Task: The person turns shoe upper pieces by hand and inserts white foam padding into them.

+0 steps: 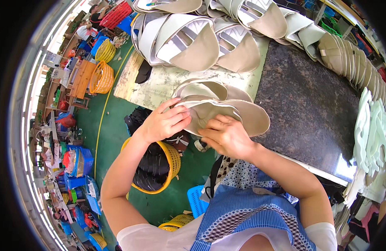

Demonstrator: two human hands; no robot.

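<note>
A beige cap with a curved brim (256, 119) is held between my two hands above the near edge of the worktable. My left hand (165, 121) grips its pale rim on the left, thumb low and fingers over the edge. At the near side, my right hand (227, 134) has its fingers curled and pressed into the cap's hollow beige inside. Right behind it, another beige cap (201, 88) lies on the table, partly hidden by the held one. What the right fingertips pinch is hidden from view.
Stacked white and beige caps (188, 44) line the table's far side, with nested beige caps (339, 52) curving right. Pale green strips (370, 134) hang at the right edge. A yellow basket (173, 161) of black pieces stands on the green floor (92, 129), near a blue stool (197, 201).
</note>
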